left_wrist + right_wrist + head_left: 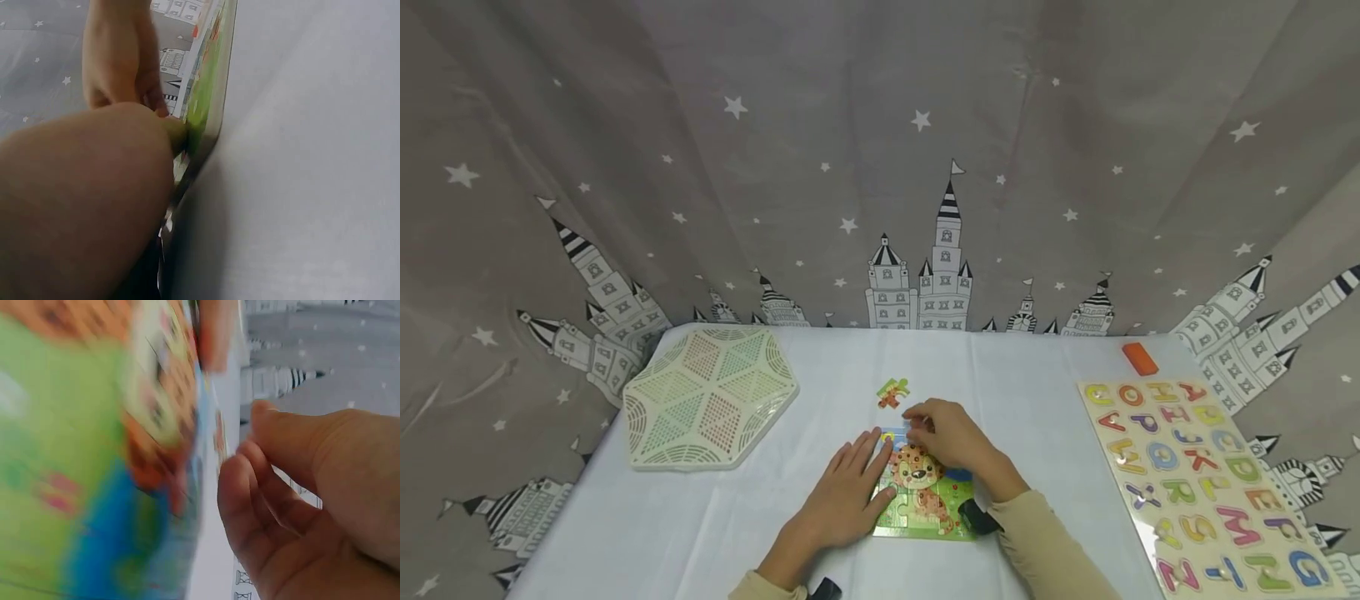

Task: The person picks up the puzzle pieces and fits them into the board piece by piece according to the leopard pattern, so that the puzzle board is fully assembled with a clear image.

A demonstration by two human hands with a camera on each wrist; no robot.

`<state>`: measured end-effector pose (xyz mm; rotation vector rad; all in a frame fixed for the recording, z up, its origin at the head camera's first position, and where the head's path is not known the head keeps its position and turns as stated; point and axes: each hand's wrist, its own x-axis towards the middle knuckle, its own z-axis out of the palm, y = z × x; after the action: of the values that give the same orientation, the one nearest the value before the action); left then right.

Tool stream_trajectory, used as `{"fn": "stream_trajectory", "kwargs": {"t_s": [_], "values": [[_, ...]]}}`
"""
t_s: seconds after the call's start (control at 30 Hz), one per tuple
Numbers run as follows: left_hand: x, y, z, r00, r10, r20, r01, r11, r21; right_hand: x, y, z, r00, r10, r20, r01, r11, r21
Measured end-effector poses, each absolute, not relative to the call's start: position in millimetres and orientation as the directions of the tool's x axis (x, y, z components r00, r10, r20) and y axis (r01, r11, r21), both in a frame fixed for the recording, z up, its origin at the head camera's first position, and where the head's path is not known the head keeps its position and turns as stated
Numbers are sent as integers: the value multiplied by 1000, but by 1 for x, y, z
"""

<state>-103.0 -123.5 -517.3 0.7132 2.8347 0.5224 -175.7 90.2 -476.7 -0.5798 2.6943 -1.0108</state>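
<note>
A jigsaw puzzle (925, 504) with a spotted cartoon animal on green lies flat on the white table, and most of its picture shows joined. My left hand (847, 493) rests along its left edge with the fingers stretched out. Over the top edge, my right hand (951, 433) hovers with loosely curled fingers. In the right wrist view, no thing shows between the thumb and fingers of the right hand (294, 494), beside the blurred puzzle (75, 456). Just beyond the top edge lies a loose green and brown puzzle piece (892, 392).
On the left stands a white hexagonal pegboard-like panel (711, 396) with coloured dots. A letter puzzle board (1157, 533) lies at the right, below an orange block (1140, 358). Behind the table hangs a grey curtain (880, 167) with castles and stars.
</note>
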Motion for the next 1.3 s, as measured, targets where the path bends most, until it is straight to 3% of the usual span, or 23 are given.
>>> {"fn": "stream_trajectory", "kwargs": {"t_s": [0.3,0.7,0.87,1.03,1.3], "values": [[-104,-124,-522,-876,478,-60,425,826,369,-236,75,-491,-912,-402,-84,-306,801,-515],[-104,-121,-520,-882,466,-67,413,834,367,-243,69,-489,-883,-454,-118,-353,808,-472],[-102,-121,-518,-882,468,-63,413,830,375,-243,64,-484,-850,-503,-157,-376,788,-487],[-101,-120,-518,-881,469,-59,414,825,383,-243,62,-483,-862,-483,-155,-359,797,-486],[-102,-122,-521,-887,459,-50,408,830,381,-247,64,-487,-904,-403,-141,-229,736,-637]]}}
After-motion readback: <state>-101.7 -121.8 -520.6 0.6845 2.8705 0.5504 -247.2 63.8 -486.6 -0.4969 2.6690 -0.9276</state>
